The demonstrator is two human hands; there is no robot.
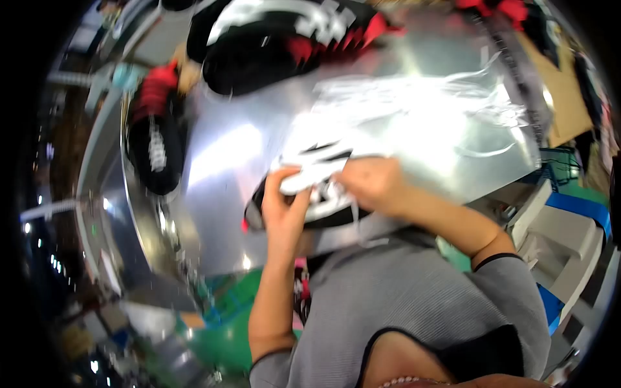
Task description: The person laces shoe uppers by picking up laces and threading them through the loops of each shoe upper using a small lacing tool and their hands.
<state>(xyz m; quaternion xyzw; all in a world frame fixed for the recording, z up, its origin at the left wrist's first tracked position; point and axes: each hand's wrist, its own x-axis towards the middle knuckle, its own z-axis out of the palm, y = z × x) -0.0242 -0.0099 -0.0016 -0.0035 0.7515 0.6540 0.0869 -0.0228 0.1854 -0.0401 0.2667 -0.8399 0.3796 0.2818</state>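
Observation:
A black and white shoe [333, 212] with a bit of red at its left end lies on its side near the front of the metal table, partly covered by both hands. My left hand [284, 200] is closed on the shoe's upper, with thumb and fingers around its white part. Over the eyelet area, the fingers of my right hand [372, 184] are pinched together on a white shoelace; blur hides the fingertips. A loose lace end [354, 216] hangs down over the shoe's side below that hand.
Beyond the hands, a bundle of white laces [414, 97] is spread across the shiny metal table [223, 213]. Black, white and red shoes [252, 64] lie at the back. Another black shoe with red [155, 139] sits at the left. Beige and blue bins [563, 233] stand right.

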